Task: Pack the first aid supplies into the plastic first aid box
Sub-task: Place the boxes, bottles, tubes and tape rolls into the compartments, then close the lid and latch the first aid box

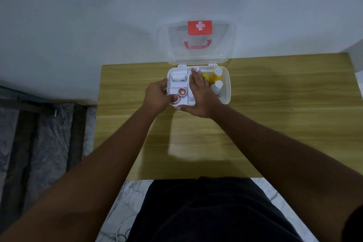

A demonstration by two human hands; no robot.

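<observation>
Hands are working inside an open plastic first aid box [227, 92] sitting on a wooden table [275, 124]. Left hand [157, 95] is curling narrow fingers around a red tape roll [174, 98] in the tray. Right hand [200, 94] is lying flat, fingers spread, beside two white-capped bottles [216, 79].

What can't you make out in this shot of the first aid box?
Head view only:
- Print on the white packet: too small to read.
- Box compartment under the right hand: covered by it.
- Tape roll near the left hand: partly hidden by fingers.
- Bottle labels: blurred.
</observation>
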